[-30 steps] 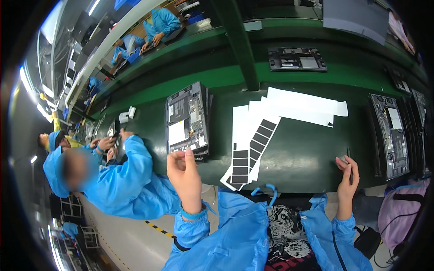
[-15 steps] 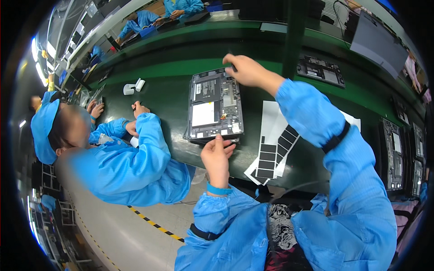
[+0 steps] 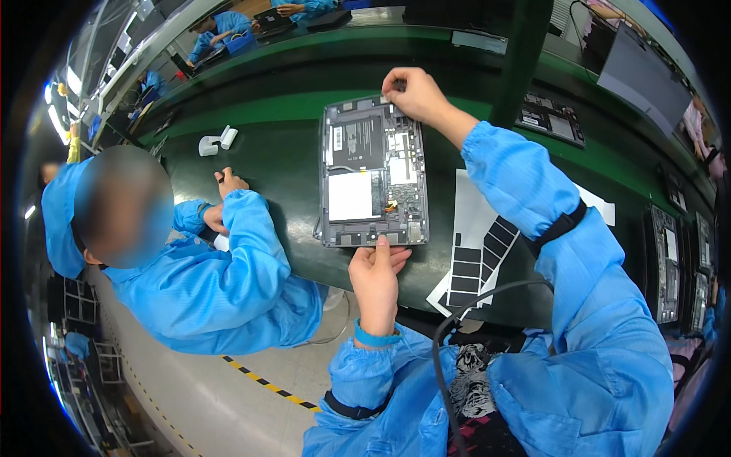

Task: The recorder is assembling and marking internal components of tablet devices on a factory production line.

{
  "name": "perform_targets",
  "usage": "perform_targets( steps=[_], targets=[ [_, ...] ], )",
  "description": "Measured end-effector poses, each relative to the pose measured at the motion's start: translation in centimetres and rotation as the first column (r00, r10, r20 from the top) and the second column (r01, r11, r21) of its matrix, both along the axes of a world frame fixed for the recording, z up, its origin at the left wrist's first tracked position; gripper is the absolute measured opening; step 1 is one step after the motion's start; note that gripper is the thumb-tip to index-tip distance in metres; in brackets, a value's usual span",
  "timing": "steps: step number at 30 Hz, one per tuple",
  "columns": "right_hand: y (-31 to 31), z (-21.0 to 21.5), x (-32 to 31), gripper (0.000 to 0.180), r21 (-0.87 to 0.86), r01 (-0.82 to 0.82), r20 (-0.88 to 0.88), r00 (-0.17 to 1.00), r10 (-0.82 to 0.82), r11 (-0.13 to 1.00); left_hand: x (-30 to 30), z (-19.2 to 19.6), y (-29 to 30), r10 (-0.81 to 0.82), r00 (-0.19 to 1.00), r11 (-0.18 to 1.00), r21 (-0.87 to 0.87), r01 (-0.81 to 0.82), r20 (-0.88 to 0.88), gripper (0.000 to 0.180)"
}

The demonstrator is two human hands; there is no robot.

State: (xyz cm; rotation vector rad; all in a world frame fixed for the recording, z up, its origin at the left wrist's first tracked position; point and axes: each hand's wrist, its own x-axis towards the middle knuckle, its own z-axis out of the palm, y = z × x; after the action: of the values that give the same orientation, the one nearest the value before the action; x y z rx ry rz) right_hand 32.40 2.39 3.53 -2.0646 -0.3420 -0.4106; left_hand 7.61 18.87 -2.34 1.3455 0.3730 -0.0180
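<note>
A laptop base (image 3: 384, 179) with its inside exposed is held over the green bench. It shows a black battery, a large white patch, a circuit board and a few coloured wires. My left hand (image 3: 375, 282) grips its near edge, thumb on top and fingers curled underneath. At the far right corner my right hand (image 3: 419, 95) is closed on the base's edge. A small dark thing shows between those fingers, too little of it to name. White sheets with black rectangular stickers (image 3: 466, 266) lie to the right of the base.
A co-worker in blue (image 3: 205, 266) sits close on the left, hands on the bench. White rolls (image 3: 218, 142) lie beyond that person's hands. Another opened laptop base (image 3: 552, 120) is at the far right, near a green post (image 3: 520, 68). More bases (image 3: 665, 263) stand at right.
The laptop base has shifted right and its inner face is turned more toward me. Both hands moved with it, the right one farther away. The co-worker's head has turned.
</note>
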Motion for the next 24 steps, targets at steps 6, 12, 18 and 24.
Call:
perform_targets(
  steps=[6, 12, 18, 24],
  targets=[
    [-3.8, 6.0, -7.1, 0.008, 0.186, -0.003, 0.133, 0.991, -0.022, 0.982, -1.9, 1.1, -0.2, 0.102, 0.965, 0.994, 0.022, -0.111, 0.243, 0.02],
    [-8.2, 5.1, -17.7, 0.007, 0.469, 0.063, 0.187, 0.968, -0.168, 0.881, -5.1, 1.7, -1.8, 0.175, 0.874, 0.934, -0.357, -0.001, 0.454, 0.041],
    [-10.0, 1.1, -28.7, 0.009, 0.829, 0.238, -0.035, 0.925, -0.377, 0.507, -8.2, 0.7, -6.3, -0.05, 0.486, 0.909, -0.161, 0.384, 0.873, 0.082],
    [-8.5, -1.4, -37.3, 0.017, 0.894, 0.314, -0.125, 0.859, -0.497, 0.318, -11.8, 1.9, -13.9, -0.179, 0.802, 0.847, -0.326, 0.42, 0.57, 0.057]
  ],
)
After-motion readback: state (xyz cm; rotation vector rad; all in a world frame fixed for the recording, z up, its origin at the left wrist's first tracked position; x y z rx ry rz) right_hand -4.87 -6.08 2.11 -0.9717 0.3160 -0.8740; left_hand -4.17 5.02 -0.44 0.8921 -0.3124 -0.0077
